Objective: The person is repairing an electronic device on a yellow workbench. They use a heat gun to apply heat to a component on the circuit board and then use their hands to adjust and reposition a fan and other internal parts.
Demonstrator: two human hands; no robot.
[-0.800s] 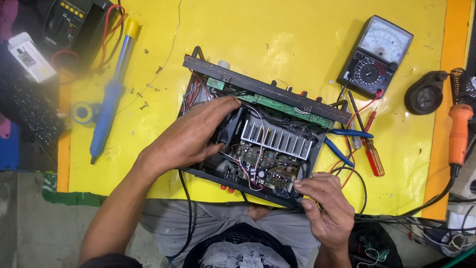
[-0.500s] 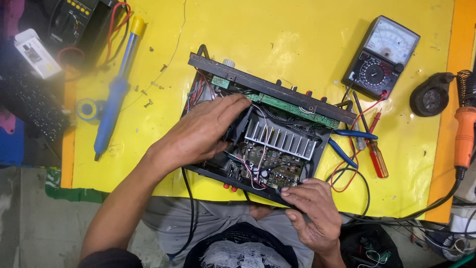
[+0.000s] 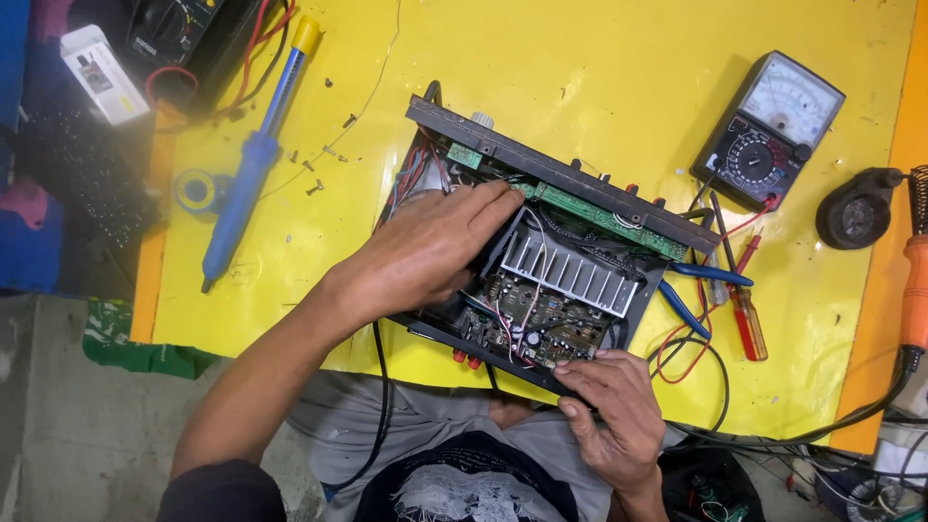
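Cover's off the amplifier chassis (image 3: 541, 261), loose screws (image 3: 324, 169) lie on the yellow tabletop (image 3: 599, 68), boards exposed. Left hand (image 3: 425, 246) presses flat inside, fingers extended, holding nothing; right hand (image 3: 609, 411) pinches the near rim, no tool yet.

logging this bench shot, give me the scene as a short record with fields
setting: yellow work surface
main item: opened amplifier chassis with exposed circuit boards and a finned heatsink
left hand: left hand lies flat inside the chassis, fingertips near the green board
right hand: right hand grips the near edge of the chassis
right of chassis: analog multimeter, blue-handled pliers, red screwdriver
left of chassis: blue desoldering pump, loose screws
far right: orange soldering iron
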